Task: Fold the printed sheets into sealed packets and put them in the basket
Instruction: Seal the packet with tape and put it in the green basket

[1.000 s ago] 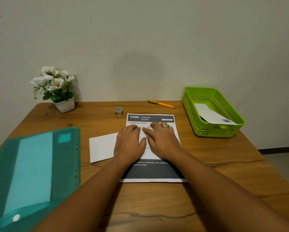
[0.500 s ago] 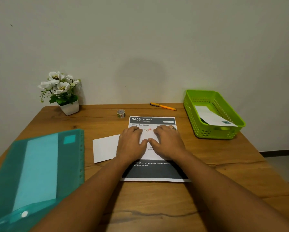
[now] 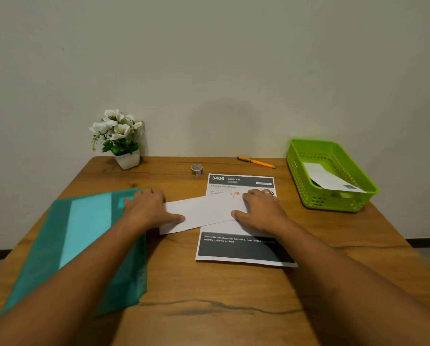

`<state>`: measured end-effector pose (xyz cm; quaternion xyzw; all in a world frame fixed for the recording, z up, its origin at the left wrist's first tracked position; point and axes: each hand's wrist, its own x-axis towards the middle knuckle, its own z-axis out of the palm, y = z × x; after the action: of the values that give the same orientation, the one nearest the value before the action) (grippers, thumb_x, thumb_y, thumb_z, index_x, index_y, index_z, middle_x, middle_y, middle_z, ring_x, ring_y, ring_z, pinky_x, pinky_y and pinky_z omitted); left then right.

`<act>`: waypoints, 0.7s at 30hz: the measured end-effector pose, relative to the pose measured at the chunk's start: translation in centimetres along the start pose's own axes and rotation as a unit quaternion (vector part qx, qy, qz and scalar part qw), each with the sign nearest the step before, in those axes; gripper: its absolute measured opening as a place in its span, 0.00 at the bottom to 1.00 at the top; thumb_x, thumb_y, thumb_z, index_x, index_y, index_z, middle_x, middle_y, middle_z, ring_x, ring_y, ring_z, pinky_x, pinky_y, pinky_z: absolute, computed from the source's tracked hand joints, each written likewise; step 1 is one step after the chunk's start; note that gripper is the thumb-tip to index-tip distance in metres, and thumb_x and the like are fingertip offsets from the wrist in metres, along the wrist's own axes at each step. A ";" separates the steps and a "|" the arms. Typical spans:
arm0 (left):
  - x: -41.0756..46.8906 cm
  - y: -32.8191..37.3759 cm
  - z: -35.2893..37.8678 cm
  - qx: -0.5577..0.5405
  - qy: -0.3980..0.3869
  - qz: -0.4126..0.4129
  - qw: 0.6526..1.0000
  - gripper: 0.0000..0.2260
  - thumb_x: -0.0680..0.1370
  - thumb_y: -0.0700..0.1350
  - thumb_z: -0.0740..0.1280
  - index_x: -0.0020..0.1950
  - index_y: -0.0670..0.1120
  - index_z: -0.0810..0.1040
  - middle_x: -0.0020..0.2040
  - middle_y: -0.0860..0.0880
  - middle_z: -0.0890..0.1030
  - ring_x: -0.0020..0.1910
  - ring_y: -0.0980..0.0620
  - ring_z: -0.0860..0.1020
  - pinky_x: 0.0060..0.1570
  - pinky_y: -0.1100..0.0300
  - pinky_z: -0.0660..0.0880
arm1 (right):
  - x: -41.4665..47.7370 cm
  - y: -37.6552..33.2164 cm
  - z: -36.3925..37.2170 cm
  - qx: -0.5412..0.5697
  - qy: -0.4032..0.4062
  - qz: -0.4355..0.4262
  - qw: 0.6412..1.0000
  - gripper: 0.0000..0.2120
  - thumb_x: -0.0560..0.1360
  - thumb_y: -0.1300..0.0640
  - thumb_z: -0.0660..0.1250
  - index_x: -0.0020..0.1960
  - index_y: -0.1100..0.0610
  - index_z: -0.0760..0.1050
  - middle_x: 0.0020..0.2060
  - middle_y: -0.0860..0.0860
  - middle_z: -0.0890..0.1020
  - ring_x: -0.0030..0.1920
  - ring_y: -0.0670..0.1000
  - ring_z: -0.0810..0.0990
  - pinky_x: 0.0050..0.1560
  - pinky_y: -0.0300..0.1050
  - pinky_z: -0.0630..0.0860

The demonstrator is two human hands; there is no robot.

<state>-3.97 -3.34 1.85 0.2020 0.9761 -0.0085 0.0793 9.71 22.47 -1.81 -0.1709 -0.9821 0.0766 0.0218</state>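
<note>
A printed sheet (image 3: pixel 241 247) headed "3406 BEDROOM" lies flat on the wooden table (image 3: pixel 221 308) in front of me. A blank white folded paper (image 3: pixel 204 212) lies at a slant, its right part over the sheet's middle. My left hand (image 3: pixel 147 208) rests on that paper's left end, thumb stretched along it, fingers reaching the teal folder's corner. My right hand (image 3: pixel 261 211) lies flat on the sheet, its thumb touching the paper's right end. The green basket (image 3: pixel 296 166) stands at the right with one white packet (image 3: pixel 328 179) inside.
A teal plastic folder (image 3: pixel 84 243) covers the table's left side. A small tape roll (image 3: pixel 197 169) and an orange pen (image 3: pixel 257 162) lie near the wall behind the sheet. A white pot of flowers (image 3: pixel 120 138) stands at the back left.
My left hand has moved left, off the printed sheet and onto the left end of the white paper. My right hand has stayed on the sheet. The view has shifted left.
</note>
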 end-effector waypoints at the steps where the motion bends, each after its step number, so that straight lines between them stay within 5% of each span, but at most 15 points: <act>1: 0.0 -0.2 -0.1 0.004 -0.011 0.000 1.000 0.39 0.67 0.74 0.71 0.70 0.53 0.73 0.70 0.47 0.73 0.69 0.43 0.70 0.66 0.41 0.69 | -0.1 -0.1 0.0 0.003 -0.001 0.003 1.000 0.34 0.77 0.31 0.61 0.73 0.54 0.73 0.72 0.53 0.75 0.70 0.58 0.70 0.69 0.55 0.69; 6: 0.4 0.0 -0.5 -0.070 -0.045 -0.001 0.997 0.31 0.66 0.68 0.77 0.60 0.51 0.75 0.58 0.50 0.78 0.58 0.48 0.75 0.61 0.46 0.77 | -0.4 -0.1 -0.1 0.073 -0.003 0.028 0.997 0.33 0.76 0.35 0.68 0.75 0.52 0.70 0.73 0.52 0.74 0.71 0.58 0.70 0.67 0.52 0.69; 11: -0.3 0.0 -0.3 -0.265 -0.016 -0.018 0.964 0.13 0.75 0.46 0.77 0.54 0.51 0.75 0.53 0.48 0.78 0.49 0.51 0.76 0.47 0.57 0.78 | -1.0 1.1 -0.5 0.238 -0.002 0.086 0.968 0.40 0.73 0.48 0.77 0.80 0.53 0.64 0.76 0.53 0.72 0.74 0.57 0.71 0.71 0.53 0.71; 16: -1.6 -0.1 -0.6 -0.557 0.050 0.001 0.829 0.09 0.77 0.39 0.73 0.56 0.45 0.79 0.52 0.46 0.81 0.50 0.49 0.80 0.42 0.57 0.80 | -0.9 1.9 -1.3 0.370 0.054 0.150 0.915 0.35 0.73 0.56 0.79 0.76 0.52 0.68 0.67 0.53 0.78 0.65 0.56 0.78 0.62 0.53 0.77; 19: -1.9 -0.3 -1.3 -0.634 0.061 0.017 0.771 0.07 0.77 0.39 0.73 0.54 0.43 0.80 0.52 0.45 0.81 0.52 0.48 0.80 0.41 0.60 0.77 | -0.2 2.8 -1.4 0.452 0.082 0.172 0.872 0.21 0.72 0.57 0.78 0.63 0.55 0.78 0.48 0.50 0.83 0.48 0.54 0.83 0.52 0.56 0.82; 21: -1.8 -0.5 -1.4 -0.666 0.067 0.015 0.742 0.07 0.77 0.40 0.74 0.54 0.44 0.81 0.53 0.44 0.81 0.54 0.46 0.80 0.45 0.57 0.78 | 0.0 3.0 -1.8 0.487 0.104 0.166 0.851 0.09 0.72 0.59 0.76 0.50 0.61 0.82 0.37 0.50 0.82 0.36 0.51 0.79 0.40 0.49 0.78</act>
<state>-2.75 -4.40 3.50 0.1123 0.7325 0.6590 0.1283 10.81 25.56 -0.52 -0.3057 -0.7683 0.5290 0.1910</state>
